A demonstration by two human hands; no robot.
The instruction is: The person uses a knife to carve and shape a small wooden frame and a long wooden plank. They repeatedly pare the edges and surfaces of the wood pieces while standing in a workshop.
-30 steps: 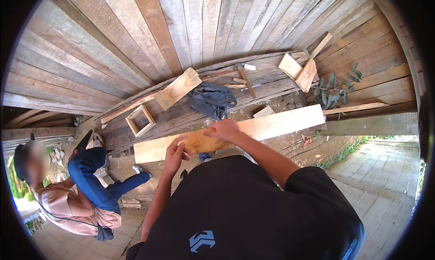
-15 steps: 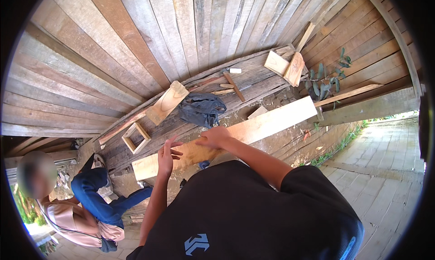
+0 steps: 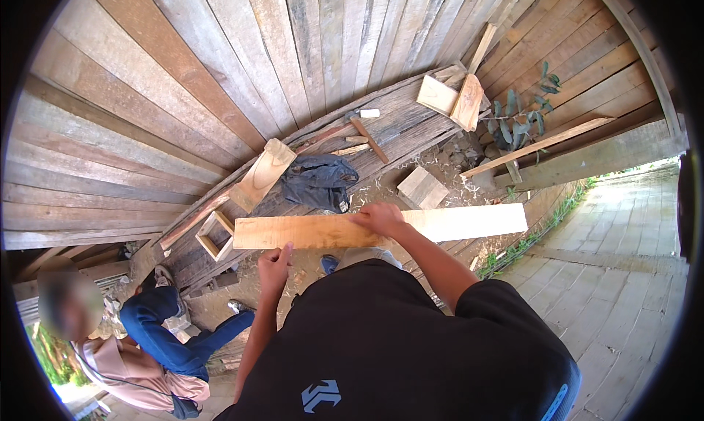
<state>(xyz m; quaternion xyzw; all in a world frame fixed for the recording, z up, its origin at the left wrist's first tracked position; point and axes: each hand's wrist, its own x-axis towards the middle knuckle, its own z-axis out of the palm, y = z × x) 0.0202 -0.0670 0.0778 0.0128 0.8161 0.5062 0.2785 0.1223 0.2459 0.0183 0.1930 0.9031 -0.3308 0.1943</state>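
The long pale plank [image 3: 381, 229] lay level across the middle of the view, held out in front of the person's chest above a rough wooden bench [image 3: 411, 138] that ran along a wall of weathered boards [image 3: 220, 69]. The right hand [image 3: 378, 219] was closed over the plank near its middle, fingers wrapped across its top face. The left hand [image 3: 275, 263] sat just below the plank's near edge toward its left end, fingers curled and thumb raised; whether it actually gripped the wood could not be told.

Behind the plank, on the bench, a dark crumpled cloth [image 3: 319, 180] lay just beyond its middle, with pale shavings scattered about it. A square block of wood [image 3: 422, 188] sat just behind the plank's right half. Beyond the plank's left end stood a small open wooden frame [image 3: 214, 235], and past that a short board [image 3: 262, 174] leaned up against the wall. Farther back from the plank, a few thin sticks [image 3: 363, 135] lay loosely crossed on the bench, and well beyond the right end — up in the corner — two boxy wooden pieces [image 3: 451, 98] rested against the wall beside a leafy green sprig [image 3: 521, 113].

To the right of the plank's far end the ground was paved with pale slabs [image 3: 623, 274]. Below its left end another person in blue trousers [image 3: 172, 340] sat low on the ground.
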